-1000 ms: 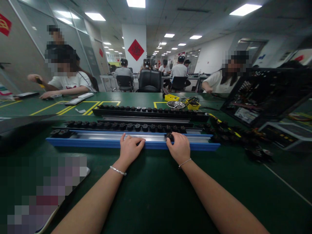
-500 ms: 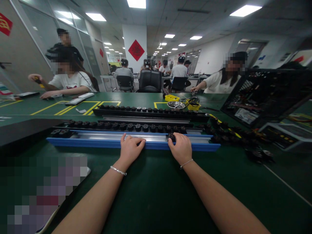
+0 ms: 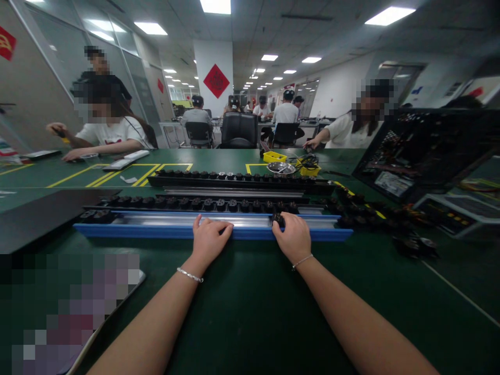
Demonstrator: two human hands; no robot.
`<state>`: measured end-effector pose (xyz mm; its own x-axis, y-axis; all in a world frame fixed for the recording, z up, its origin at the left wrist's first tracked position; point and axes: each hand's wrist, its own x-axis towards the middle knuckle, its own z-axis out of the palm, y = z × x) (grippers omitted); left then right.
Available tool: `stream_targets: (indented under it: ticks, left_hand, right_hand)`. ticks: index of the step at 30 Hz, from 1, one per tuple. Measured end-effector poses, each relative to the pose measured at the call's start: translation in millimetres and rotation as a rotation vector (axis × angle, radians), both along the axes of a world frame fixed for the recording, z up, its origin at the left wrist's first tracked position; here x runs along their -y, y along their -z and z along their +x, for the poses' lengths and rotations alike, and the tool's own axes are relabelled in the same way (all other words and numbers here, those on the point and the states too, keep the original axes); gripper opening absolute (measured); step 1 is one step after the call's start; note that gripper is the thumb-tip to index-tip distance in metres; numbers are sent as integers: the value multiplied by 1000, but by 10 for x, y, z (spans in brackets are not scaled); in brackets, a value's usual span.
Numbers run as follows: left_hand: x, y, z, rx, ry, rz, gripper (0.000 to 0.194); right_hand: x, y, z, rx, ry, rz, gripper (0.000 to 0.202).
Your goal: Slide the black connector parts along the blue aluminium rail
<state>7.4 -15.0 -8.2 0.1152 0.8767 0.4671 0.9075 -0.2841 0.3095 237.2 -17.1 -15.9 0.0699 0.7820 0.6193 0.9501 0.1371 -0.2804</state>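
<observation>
Since 1 second ago, my right hand (image 3: pixel 292 237) has slid slightly rightward with a round black plastic piece (image 3: pixel 277 219) inside the long blue rail (image 3: pixel 133 232) with a silvery channel; my left hand (image 3: pixel 208 240) has stayed put. My right thumb and fingers pinch the piece; my left, thumb spread, rests on the rail, and I cannot tell whether it grips. On the green tabletop (image 3: pixel 242 317), a long black strip lined with round black parts (image 3: pixel 195 204) lies just behind the rail. A dark open metal case (image 3: pixel 422 161) stands at right, near a grey metal box (image 3: pixel 457 216). My fingers partly cover the piece; pixelation hides a flat object (image 3: pixel 89 312) at lower left, cut off by the edge.
</observation>
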Motion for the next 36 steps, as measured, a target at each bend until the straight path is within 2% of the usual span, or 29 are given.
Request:
stream_targets:
  ticks: [36]
  left_hand:
    - [0,-17,2,-21,-7,-18,32]
  right_hand:
    - [5,-21,55,-37,46,-4,31]
